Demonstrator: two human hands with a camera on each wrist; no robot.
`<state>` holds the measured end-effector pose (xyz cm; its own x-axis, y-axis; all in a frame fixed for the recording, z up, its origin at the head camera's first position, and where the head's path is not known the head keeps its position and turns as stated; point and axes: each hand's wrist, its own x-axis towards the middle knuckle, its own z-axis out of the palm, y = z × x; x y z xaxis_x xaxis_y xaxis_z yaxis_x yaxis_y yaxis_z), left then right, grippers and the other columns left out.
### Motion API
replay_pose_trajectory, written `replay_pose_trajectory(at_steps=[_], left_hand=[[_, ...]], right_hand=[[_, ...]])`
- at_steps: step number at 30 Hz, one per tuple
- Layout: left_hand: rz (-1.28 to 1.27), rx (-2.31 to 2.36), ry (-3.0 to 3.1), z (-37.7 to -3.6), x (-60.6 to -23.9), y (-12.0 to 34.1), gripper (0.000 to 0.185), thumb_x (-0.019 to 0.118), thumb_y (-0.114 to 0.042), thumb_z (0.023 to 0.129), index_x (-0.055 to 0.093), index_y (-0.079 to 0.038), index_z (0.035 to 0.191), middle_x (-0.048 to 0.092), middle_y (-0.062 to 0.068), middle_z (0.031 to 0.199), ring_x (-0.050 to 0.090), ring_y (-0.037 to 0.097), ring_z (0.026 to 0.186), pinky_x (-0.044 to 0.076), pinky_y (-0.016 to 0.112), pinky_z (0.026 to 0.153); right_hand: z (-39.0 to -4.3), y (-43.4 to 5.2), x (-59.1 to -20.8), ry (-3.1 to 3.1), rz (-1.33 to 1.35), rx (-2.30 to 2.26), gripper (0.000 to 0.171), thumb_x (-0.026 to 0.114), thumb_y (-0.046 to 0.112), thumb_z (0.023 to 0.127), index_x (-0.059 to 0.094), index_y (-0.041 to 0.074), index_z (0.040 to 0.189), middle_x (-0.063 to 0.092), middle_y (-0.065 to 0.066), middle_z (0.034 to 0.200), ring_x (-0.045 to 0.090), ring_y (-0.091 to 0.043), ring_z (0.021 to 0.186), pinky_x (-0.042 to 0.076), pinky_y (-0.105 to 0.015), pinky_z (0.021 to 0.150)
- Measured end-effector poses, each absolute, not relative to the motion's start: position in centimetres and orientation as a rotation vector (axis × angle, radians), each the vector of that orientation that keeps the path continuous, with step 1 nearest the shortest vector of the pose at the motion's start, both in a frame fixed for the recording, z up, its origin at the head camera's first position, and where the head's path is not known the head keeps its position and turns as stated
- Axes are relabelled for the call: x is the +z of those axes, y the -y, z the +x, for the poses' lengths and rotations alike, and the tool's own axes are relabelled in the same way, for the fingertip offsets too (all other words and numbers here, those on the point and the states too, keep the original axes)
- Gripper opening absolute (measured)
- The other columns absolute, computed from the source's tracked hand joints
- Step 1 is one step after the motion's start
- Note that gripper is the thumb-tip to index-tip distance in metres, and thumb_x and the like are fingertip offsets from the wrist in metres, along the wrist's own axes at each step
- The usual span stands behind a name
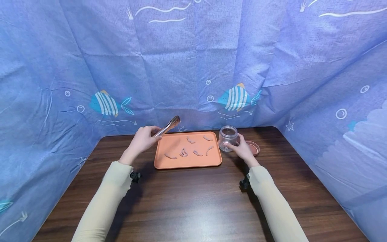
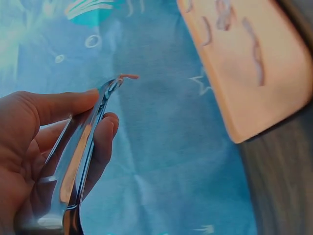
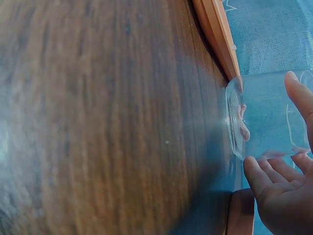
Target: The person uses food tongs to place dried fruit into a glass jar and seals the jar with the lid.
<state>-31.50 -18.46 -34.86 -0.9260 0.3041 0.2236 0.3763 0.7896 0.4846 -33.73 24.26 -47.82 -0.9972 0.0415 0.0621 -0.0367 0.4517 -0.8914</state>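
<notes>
Your left hand (image 1: 142, 139) pinched metal tongs (image 1: 167, 126) above the orange tray's (image 1: 169, 163) back-left corner, while your right hand's (image 1: 240, 148) fingers curled round the light, probably slippery, breakable jar (image 1: 228, 137) near the desk's (image 1: 193, 201) back edge.

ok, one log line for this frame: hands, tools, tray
left hand grips tongs, raised over tray's left edge | right hand holds open glass jar on table | tray: shrimp-like pieces | lid beside jar
</notes>
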Motion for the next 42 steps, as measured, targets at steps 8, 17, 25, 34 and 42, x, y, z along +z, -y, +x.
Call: replay_pose_trajectory(at_steps=[8,17,25,34,42], left_hand=[[-0.564,-0.86,2.82,-31.3,-32.8,18.0,0.037,0.072,-0.021,0.095,0.068,-0.003,0.127,0.074,0.014,0.102,0.069,0.024,0.079,0.051,0.038,0.067],[-0.643,-0.919,2.802,-31.8,-31.8,16.0,0.037,0.072,-0.02,0.095,0.068,-0.006,0.129,0.074,0.012,0.104,0.069,0.022,0.084,0.054,0.039,0.071],[-0.672,-0.999,2.828,-32.5,-31.2,14.2,0.038,0.071,-0.023,0.096,0.067,-0.011,0.132,0.073,0.008,0.105,0.067,0.018,0.079,0.054,0.036,0.067],[-0.758,-1.027,2.792,-33.6,-30.4,11.7,0.036,0.071,-0.024,0.096,0.068,-0.011,0.13,0.074,0.005,0.1,0.066,0.018,0.076,0.051,0.037,0.066],[-0.835,-1.003,2.799,-34.6,-29.6,9.2,0.037,0.071,-0.024,0.096,0.068,-0.013,0.131,0.073,0.003,0.098,0.058,0.019,0.067,0.045,0.034,0.061]], right_hand=[[-33.7,-24.3,-47.8,2.621,-0.008,1.61,0.095,0.075,0.036,0.092,0.016,0.004,0.159,0.031,-0.027,0.158,0.035,-0.045,0.143,0.027,-0.054,0.117],[-33.6,-24.6,-47.7,2.617,-0.02,1.607,0.098,0.076,0.039,0.091,0.016,0.005,0.159,0.032,-0.027,0.158,0.035,-0.044,0.143,0.028,-0.053,0.117],[-33.5,-24.5,-47.7,2.615,-0.026,1.629,0.098,0.078,0.04,0.089,0.017,0.008,0.159,0.031,-0.025,0.159,0.035,-0.043,0.143,0.029,-0.053,0.116],[-33.6,-24.4,-47.7,2.604,-0.029,1.659,0.099,0.077,0.041,0.09,0.015,0.009,0.16,0.029,-0.023,0.16,0.033,-0.042,0.144,0.028,-0.052,0.117],[-33.6,-24.3,-47.9,2.603,-0.032,1.654,0.099,0.078,0.042,0.089,0.017,0.01,0.16,0.031,-0.023,0.16,0.035,-0.042,0.144,0.029,-0.052,0.116]])
